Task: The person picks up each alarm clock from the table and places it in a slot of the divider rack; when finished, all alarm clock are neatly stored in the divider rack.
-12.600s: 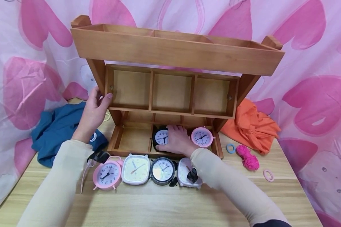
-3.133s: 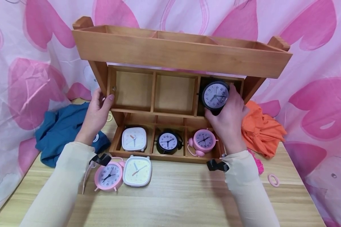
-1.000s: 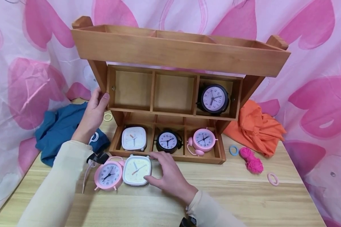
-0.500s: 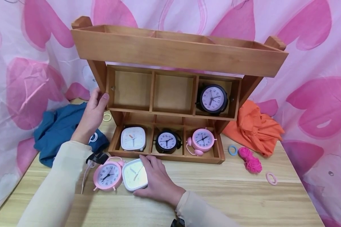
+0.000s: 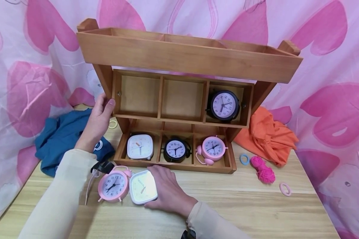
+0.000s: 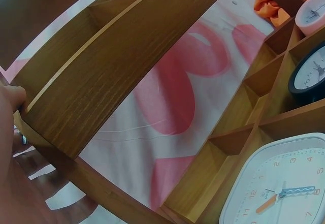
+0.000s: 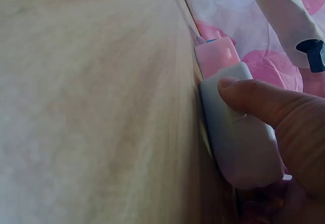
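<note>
My left hand (image 5: 97, 121) grips the left side of a wooden shelf (image 5: 188, 56); in the left wrist view its thumb lies in front and its fingers reach behind the frame. My right hand (image 5: 169, 191) holds a white square alarm clock (image 5: 143, 187) by its right side, the clock tilted on the table. In the right wrist view the thumb presses on the white clock's (image 7: 238, 132) side. Left of it stands a pink alarm clock (image 5: 113, 186). The bottom tier holds a white clock (image 5: 140, 147), a black clock (image 5: 176, 150) and a pink clock (image 5: 213, 148).
Another black clock (image 5: 224, 105) sits in the middle tier's right compartment. Blue cloth (image 5: 68, 136) lies to the left of the shelf, orange cloth (image 5: 269, 136) to the right. Pink yarn (image 5: 262, 170), a blue ring (image 5: 244, 159) and a pink ring (image 5: 285, 189) lie at right.
A black clock went into the middle tier's right compartment, and a white one into the bottom left. My right hand then took hold of the front white clock and tilted it. My left hand stayed.
</note>
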### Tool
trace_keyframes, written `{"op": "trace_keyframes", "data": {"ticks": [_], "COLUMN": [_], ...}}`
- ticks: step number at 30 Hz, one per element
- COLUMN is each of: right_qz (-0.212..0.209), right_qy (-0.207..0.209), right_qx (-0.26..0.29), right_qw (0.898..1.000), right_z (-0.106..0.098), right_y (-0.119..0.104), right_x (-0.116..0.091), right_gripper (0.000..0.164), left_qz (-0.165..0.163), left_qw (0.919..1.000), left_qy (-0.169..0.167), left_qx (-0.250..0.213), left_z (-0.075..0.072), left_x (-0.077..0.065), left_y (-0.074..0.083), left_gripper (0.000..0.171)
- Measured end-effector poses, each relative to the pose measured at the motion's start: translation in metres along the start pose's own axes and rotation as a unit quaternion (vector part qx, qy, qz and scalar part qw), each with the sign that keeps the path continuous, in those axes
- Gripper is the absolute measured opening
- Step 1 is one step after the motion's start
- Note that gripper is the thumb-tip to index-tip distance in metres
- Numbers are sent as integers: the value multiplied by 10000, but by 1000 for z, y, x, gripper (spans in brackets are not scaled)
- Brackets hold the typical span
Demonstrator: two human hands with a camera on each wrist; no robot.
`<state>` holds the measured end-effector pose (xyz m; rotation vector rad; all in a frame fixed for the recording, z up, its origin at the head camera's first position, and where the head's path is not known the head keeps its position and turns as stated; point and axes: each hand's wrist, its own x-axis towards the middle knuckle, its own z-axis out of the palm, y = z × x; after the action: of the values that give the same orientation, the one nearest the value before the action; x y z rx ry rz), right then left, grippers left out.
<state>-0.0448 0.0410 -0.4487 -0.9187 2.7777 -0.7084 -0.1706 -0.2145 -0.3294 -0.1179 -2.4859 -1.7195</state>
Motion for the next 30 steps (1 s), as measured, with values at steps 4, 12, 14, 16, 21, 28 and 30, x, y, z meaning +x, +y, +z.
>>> {"op": "trace_keyframes", "data": {"ticks": [4, 12, 14, 16, 21, 28, 30], "right_qz": [-150, -312, -349, -381, -382, -377, -358], "right_qy": [38, 163, 181, 233, 537, 1123, 1341], "right_qx": [-1, 142, 200, 228, 375, 571, 623], "right_qw": [9999, 9993, 9990, 9987, 9971, 9913, 9884], "right_z": [0, 3, 3, 2, -9, -47, -60], "right_y": [4, 7, 8, 8, 5, -1, 0], "right_x": [-1, -4, -6, -7, -10, -12, -11], "right_gripper": [117, 114, 114, 113, 116, 112, 111], "left_qz": [28, 25, 37, 38, 14, -62, -60], "left_qw": [10000, 10000, 10000, 10000, 10000, 10000, 10000], "left_qy": [8, 7, 3, 0, 0, -2, -2], "left_qx": [-1, 37, 27, 31, 37, 38, 34], "left_z": [0, 0, 0, 0, 0, 0, 0], "left_x": [1, 0, 0, 0, 1, 0, 0], "left_y": [0, -1, -1, 0, -1, -2, -2], "left_gripper": [60, 61, 61, 61, 62, 63, 63]}}
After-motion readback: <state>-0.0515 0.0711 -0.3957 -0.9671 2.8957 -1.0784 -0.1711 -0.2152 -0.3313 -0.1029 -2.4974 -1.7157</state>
